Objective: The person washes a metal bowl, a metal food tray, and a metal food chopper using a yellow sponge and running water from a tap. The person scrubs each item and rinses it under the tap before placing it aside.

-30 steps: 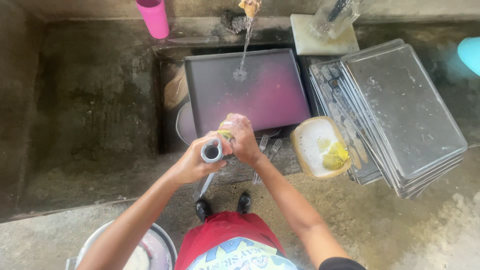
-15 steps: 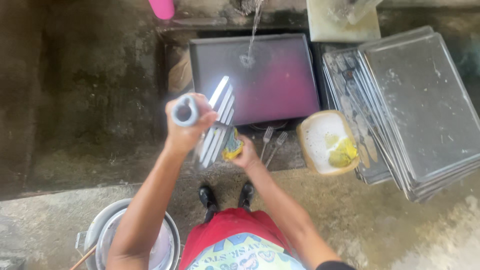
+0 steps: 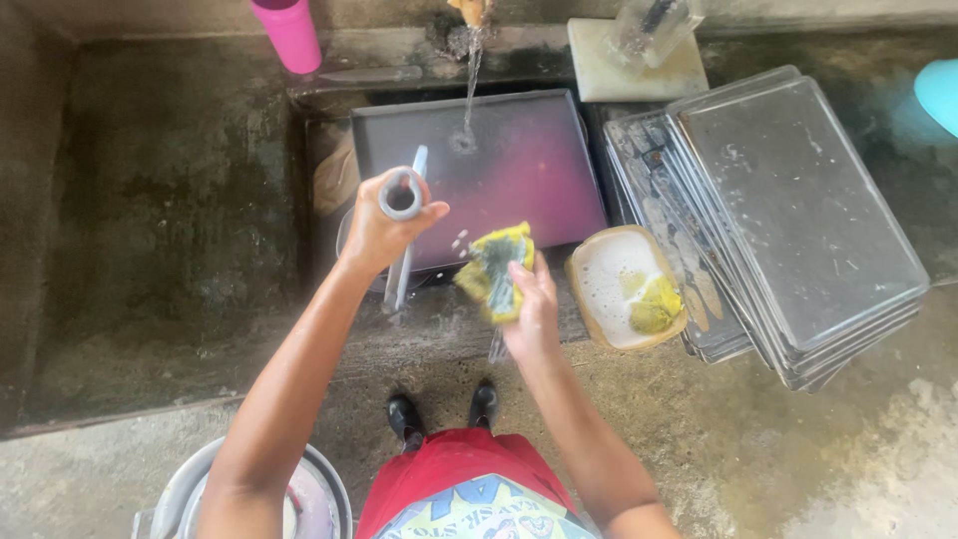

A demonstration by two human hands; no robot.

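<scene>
Rough, wet concrete fills the frame, with a sunken sink [image 3: 329, 150] at upper centre. Just left of centre the left hand [image 3: 384, 225] is closed around a short grey tube [image 3: 402, 195], its open end facing the camera, with a thin flat metal strip [image 3: 407, 235] running down behind the fingers. Just right of it, at centre, the right hand [image 3: 529, 309] pinches one yellow-and-green sponge [image 3: 496, 265] — fingers curled on its lower edge. Behind both hands one dark tray [image 3: 519, 170] lies across the sink, a thin stream of water [image 3: 471, 85] striking its top. To the right, near the sponge, sits one round tub [image 3: 614, 284] of soapy foam with a second yellow sponge inside; beyond it a fanned stack of metal trays [image 3: 798, 220] — too many overlapping to count. One pink cup [image 3: 287, 35] stands at upper left; one metal pot [image 3: 319, 489] shows at bottom left.
</scene>
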